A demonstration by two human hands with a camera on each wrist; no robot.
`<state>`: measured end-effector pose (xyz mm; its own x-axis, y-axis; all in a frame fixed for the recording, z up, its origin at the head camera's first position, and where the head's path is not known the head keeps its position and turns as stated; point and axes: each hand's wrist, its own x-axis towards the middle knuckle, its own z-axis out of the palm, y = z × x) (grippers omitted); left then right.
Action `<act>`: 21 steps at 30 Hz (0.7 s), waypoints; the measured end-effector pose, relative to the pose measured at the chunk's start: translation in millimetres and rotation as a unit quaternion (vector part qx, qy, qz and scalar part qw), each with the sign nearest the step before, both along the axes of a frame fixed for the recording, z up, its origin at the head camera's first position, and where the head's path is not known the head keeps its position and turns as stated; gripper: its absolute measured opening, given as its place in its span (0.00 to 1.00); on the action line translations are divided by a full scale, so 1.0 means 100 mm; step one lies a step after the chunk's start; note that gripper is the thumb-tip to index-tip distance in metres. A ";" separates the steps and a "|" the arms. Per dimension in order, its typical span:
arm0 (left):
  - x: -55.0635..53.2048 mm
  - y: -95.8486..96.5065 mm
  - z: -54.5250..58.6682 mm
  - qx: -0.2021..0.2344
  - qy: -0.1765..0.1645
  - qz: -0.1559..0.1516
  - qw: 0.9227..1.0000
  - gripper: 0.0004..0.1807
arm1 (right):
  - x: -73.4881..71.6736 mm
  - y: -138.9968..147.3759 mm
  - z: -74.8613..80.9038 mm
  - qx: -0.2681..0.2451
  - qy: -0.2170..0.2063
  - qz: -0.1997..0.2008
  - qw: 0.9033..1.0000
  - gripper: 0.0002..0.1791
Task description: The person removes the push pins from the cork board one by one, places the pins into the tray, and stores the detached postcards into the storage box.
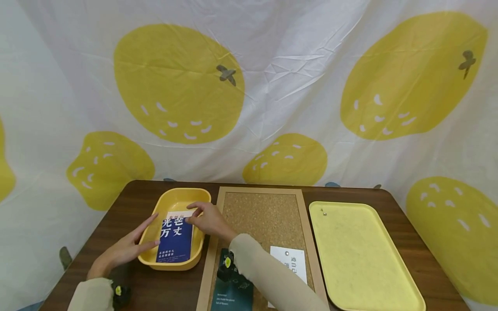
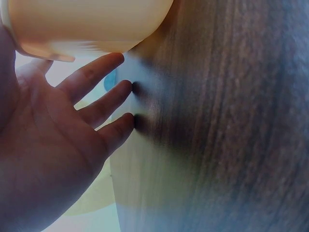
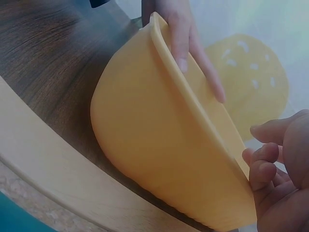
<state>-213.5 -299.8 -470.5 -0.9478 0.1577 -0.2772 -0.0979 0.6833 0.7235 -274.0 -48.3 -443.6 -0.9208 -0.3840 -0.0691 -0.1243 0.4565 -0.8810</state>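
Note:
A yellow plastic basin stands on the left of the table with a blue card inside, printed with white Chinese characters. Behind its top edge shows a white card with orange lettering. My left hand lies along the basin's left side, fingers spread and mostly straight, thumb over the rim at the blue card's left edge. Reaching over the right rim, my right hand has its thumb at the blue card's upper right corner and its index finger over the white card. I cannot tell whether it pinches a card.
A wood-framed cork board lies beside the basin, bearing a dark green card and a white card with a pin; my right forearm crosses it. A pale yellow tray at right holds a few small pins. A lemon-print cloth hangs behind.

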 end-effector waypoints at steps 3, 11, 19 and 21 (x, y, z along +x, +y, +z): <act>0.00 0.00 -0.01 0.003 0.003 -0.001 1.000 0.46 | 0.00 0.01 -0.01 0.000 0.002 0.001 1.000 0.19; 0.00 0.01 0.00 -0.004 -0.007 0.006 1.000 0.47 | 0.03 0.04 0.03 -0.020 0.008 0.012 1.000 0.17; 0.00 0.01 0.00 -0.012 -0.006 0.005 1.000 0.47 | -0.01 0.15 0.05 -0.040 0.035 0.023 0.998 0.15; 0.01 0.01 0.00 -0.013 -0.006 0.007 1.000 0.47 | -0.03 0.20 0.06 -0.042 0.045 0.034 0.998 0.14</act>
